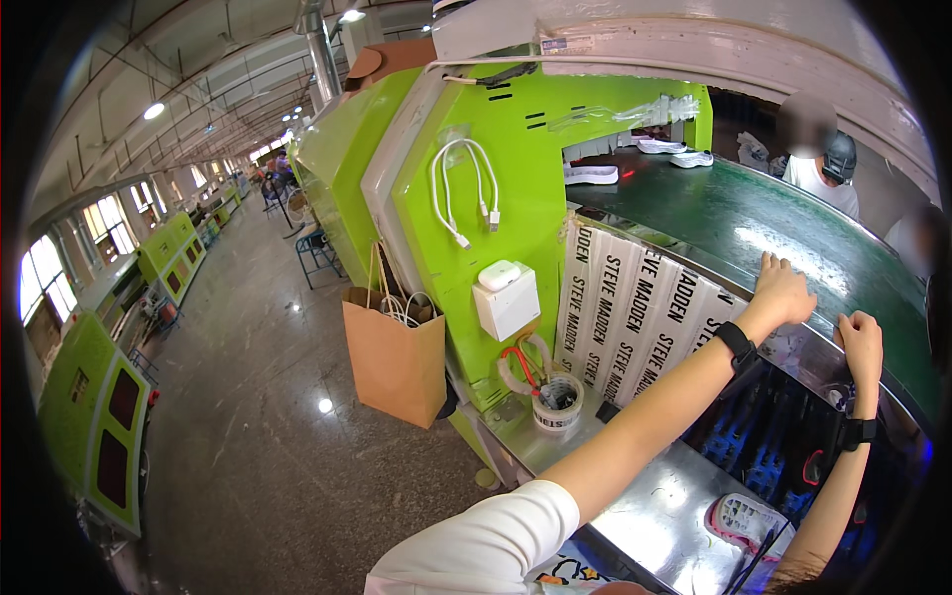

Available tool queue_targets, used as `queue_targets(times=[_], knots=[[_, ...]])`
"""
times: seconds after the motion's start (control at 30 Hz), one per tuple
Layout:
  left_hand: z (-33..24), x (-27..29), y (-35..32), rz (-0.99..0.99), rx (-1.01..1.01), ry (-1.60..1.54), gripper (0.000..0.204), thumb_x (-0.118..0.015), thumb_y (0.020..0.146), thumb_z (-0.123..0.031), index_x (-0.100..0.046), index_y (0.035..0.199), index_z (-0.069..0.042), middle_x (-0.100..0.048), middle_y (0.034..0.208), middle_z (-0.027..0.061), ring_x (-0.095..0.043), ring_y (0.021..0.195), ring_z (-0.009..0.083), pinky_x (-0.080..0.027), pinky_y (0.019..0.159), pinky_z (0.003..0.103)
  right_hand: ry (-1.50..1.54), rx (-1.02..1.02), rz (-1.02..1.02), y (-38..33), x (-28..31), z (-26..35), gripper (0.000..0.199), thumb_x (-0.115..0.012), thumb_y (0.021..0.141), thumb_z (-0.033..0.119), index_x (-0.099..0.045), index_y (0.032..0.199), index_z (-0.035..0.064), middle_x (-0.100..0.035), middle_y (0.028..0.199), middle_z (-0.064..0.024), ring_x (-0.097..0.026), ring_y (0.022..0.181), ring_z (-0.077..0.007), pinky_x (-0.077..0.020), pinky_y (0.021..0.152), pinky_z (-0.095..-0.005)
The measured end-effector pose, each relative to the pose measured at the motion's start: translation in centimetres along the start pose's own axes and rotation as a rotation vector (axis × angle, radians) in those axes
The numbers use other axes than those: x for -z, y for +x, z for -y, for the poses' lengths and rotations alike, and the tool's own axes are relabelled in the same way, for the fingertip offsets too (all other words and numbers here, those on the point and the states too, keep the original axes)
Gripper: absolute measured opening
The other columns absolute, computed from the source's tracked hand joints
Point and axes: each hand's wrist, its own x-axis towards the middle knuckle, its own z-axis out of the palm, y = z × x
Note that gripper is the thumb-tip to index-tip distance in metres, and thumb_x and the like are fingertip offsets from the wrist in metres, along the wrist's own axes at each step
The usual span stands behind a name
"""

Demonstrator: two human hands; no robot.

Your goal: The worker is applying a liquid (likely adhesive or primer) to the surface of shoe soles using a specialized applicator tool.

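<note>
This was a shoe factory floor; a long hall ran far to the left under a ceiling of pipes and strip lamps (154, 110), with windows (42, 283) on the left wall; rows of lime-green machine housings (94, 416) lined a polished concrete floor (258, 397); on the right a green conveyor belt (754, 223) carried white shoe soles (591, 175) out of a green tunnel machine (516, 149); a steel workbench (654, 506) stood near.
</note>
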Motion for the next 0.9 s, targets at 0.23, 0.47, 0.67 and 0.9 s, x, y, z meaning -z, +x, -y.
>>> queue_targets(times=[0.23,0.47,0.67,0.9], knots=[[-0.1,0.0,-0.2,-0.008,0.007,-0.001,0.057,-0.045,0.088,-0.045,-0.060,0.119,0.001,-0.040,0.136,0.0323,-0.032,0.132,0.0440,-0.011,0.113,0.051,-0.010,0.001,-0.013,0.0,-0.1,0.0,0.036,-0.059,0.082,0.023,-0.050,0.060,-0.0041,-0.051,0.053,-0.0178,-0.052,0.048,-0.0266,-0.0404,0.052,-0.0380],[-1.2,-1.2,0.6,-0.023,-0.060,-0.025,0.058,-0.046,0.087,-0.046,-0.061,0.118,0.000,-0.043,0.134,0.0319,-0.035,0.131,0.0424,-0.014,0.113,0.052,-0.037,0.020,-0.031,-0.7,1.5,-1.1,0.032,-0.060,0.078,0.023,-0.054,0.061,-0.0033,-0.054,0.055,-0.0185,-0.055,0.051,-0.0288,-0.0426,0.053,-0.0388],[0.8,0.1,-0.1,-0.051,-0.013,0.032,0.058,-0.045,0.085,-0.047,-0.062,0.117,-0.002,-0.050,0.129,0.0295,-0.038,0.130,0.0397,-0.018,0.111,0.051,-0.085,0.014,0.021,-0.7,0.6,2.2,0.031,-0.059,0.077,0.028,-0.065,0.067,-0.0008,-0.061,0.063,-0.0194,-0.064,0.065,-0.0347,-0.0490,0.061,-0.0398],[0.2,0.4,0.1,-0.027,-0.041,0.046,0.053,-0.048,0.084,-0.046,-0.065,0.111,-0.004,-0.054,0.124,0.0276,-0.043,0.124,0.0383,-0.022,0.110,0.051,-0.058,-0.075,0.008,-1.2,1.6,3.1,0.028,-0.059,0.075,0.027,-0.064,0.064,0.0012,-0.061,0.061,-0.0176,-0.064,0.064,-0.0348,-0.0495,0.062,-0.0388]])
